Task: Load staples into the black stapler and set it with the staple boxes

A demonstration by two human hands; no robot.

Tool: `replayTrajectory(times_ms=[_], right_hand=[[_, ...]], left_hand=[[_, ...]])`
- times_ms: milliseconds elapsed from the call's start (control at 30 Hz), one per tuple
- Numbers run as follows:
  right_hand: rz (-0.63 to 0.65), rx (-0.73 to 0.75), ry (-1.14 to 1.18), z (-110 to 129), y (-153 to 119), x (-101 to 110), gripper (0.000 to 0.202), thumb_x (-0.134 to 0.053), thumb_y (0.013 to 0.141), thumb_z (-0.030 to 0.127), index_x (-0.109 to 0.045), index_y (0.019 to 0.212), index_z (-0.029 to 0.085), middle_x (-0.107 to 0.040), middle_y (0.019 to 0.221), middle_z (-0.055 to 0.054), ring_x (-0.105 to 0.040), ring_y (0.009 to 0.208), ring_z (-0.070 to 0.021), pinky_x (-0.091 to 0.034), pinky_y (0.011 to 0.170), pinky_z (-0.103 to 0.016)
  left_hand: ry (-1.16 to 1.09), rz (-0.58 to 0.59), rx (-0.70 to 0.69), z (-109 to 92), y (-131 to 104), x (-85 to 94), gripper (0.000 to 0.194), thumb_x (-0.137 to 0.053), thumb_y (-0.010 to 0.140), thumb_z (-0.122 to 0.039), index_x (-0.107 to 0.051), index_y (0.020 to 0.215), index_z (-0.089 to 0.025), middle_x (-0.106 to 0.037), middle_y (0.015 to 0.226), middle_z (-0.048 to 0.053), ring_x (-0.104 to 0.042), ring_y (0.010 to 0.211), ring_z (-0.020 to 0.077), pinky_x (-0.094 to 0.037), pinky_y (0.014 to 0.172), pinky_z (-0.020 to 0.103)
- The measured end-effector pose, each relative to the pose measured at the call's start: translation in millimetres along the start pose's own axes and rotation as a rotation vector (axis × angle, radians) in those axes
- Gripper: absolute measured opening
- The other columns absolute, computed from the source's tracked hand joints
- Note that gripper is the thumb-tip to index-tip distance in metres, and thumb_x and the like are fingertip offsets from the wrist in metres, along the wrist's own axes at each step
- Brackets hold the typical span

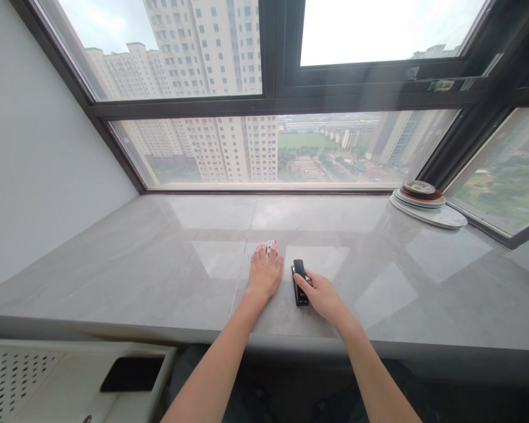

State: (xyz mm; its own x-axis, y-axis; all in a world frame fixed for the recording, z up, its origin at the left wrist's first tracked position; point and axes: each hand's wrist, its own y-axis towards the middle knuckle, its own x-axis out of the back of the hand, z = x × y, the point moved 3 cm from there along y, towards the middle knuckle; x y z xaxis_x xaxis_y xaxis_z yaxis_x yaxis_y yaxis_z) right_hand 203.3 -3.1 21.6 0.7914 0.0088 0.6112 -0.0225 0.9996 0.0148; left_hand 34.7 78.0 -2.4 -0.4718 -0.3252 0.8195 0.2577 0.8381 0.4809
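Observation:
My left hand (265,271) rests on the stone sill with its fingers laid over some playing cards (271,244). Only the far ends of the cards show, white with red and black print; the fingers cover the rest. A little to the right, a black stapler (299,288) sits on the sill, pointing away from me. My right hand (321,291) grips it from the right side, thumb across its top. A small gap separates the stapler from my left hand.
Stacked plates or round mats (427,205) stand at the far right corner by the window frame (247,107). A white wall (39,147) borders the sill on the left. Below the front edge, at lower left, is a pale plastic unit (66,376) with a dark recess.

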Motion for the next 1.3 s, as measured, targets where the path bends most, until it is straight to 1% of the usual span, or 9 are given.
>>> replayTrajectory(times_ms=[167,333,567,733,933,1100,1167,1233,1300], right_hand=[[-0.017,0.036,0.071,2,-5,-17,0.046,-0.033,0.103,0.051,-0.066,0.12,0.025,-0.066,0.074,-0.004,-0.065,0.079,-0.0257,-0.047,0.068,-0.032],[0.028,0.114,0.195,30,10,-57,0.042,-0.037,0.104,0.047,-0.059,0.133,0.028,-0.073,0.1,-0.008,-0.067,0.097,-0.0278,-0.05,0.084,-0.037],[0.16,0.202,0.286,76,36,-125,0.04,-0.037,0.107,0.044,-0.053,0.14,0.028,-0.067,0.128,-0.01,-0.063,0.115,-0.0282,-0.045,0.098,-0.04],[0.234,0.211,0.301,98,50,-152,0.039,-0.04,0.106,0.039,-0.049,0.143,0.027,-0.067,0.13,-0.008,-0.062,0.116,-0.0271,-0.045,0.098,-0.039],[0.183,0.176,0.355,99,53,-158,0.041,-0.045,0.103,0.043,-0.052,0.141,0.027,-0.071,0.111,-0.006,-0.064,0.104,-0.0255,-0.047,0.092,-0.038],[0.038,0.059,0.491,82,49,-152,0.055,-0.044,0.102,0.05,-0.045,0.147,0.018,-0.062,0.076,0.001,-0.061,0.078,-0.02,-0.049,0.08,-0.034],[-0.074,0.03,0.509,66,42,-137,0.054,-0.041,0.102,0.051,-0.047,0.144,0.017,-0.056,0.07,0.004,-0.058,0.07,-0.0185,-0.049,0.074,-0.032],[-0.182,0.026,0.467,44,33,-113,0.05,-0.04,0.102,0.051,-0.051,0.139,0.018,-0.057,0.074,0.002,-0.056,0.068,-0.0178,-0.049,0.069,-0.031],[-0.251,0.037,0.374,20,22,-83,0.047,-0.042,0.101,0.048,-0.053,0.137,0.019,-0.063,0.088,-0.002,-0.06,0.073,-0.0184,-0.05,0.069,-0.031]], left_hand=[[-0.033,0.005,-0.054,-2,-33,22.6,0.047,-0.036,0.106,-0.03,-0.036,0.153,-0.027,-0.045,0.151,0.014,-0.031,0.15,0.0302,-0.029,0.12,0.057],[-0.033,0.022,-0.001,9,-67,47.5,0.043,-0.034,0.106,-0.028,-0.041,0.148,-0.029,-0.046,0.151,0.011,-0.032,0.151,0.0285,-0.031,0.121,0.055],[0.029,-0.017,0.095,77,-77,79.9,0.039,-0.034,0.106,-0.027,-0.048,0.142,-0.028,-0.05,0.147,0.01,-0.038,0.146,0.0285,-0.038,0.116,0.052],[0.023,-0.016,0.112,115,-74,97.0,0.038,-0.032,0.106,-0.027,-0.049,0.14,-0.028,-0.054,0.143,0.009,-0.044,0.142,0.0263,-0.04,0.114,0.048],[-0.05,-0.033,0.144,124,-69,96.9,0.037,-0.033,0.105,-0.027,-0.055,0.135,-0.026,-0.056,0.144,0.009,-0.044,0.142,0.0257,-0.038,0.115,0.048],[-0.119,-0.134,0.242,125,-71,113.1,0.037,-0.033,0.105,-0.025,-0.057,0.132,-0.027,-0.06,0.141,0.005,-0.048,0.138,0.0252,-0.019,0.123,0.058],[-0.133,-0.267,0.262,115,-76,125.0,0.036,-0.034,0.104,-0.024,-0.057,0.132,-0.026,-0.061,0.14,0.006,-0.049,0.136,0.0256,-0.019,0.123,0.058],[-0.166,-0.398,0.256,94,-80,131.8,0.034,-0.036,0.103,-0.024,-0.058,0.128,-0.023,-0.063,0.134,0.008,-0.053,0.13,0.0266,-0.03,0.119,0.054],[-0.231,-0.406,0.189,61,-81,126.8,0.029,-0.04,0.102,-0.024,-0.06,0.123,-0.022,-0.066,0.125,0.01,-0.058,0.121,0.0265,-0.042,0.11,0.048]])
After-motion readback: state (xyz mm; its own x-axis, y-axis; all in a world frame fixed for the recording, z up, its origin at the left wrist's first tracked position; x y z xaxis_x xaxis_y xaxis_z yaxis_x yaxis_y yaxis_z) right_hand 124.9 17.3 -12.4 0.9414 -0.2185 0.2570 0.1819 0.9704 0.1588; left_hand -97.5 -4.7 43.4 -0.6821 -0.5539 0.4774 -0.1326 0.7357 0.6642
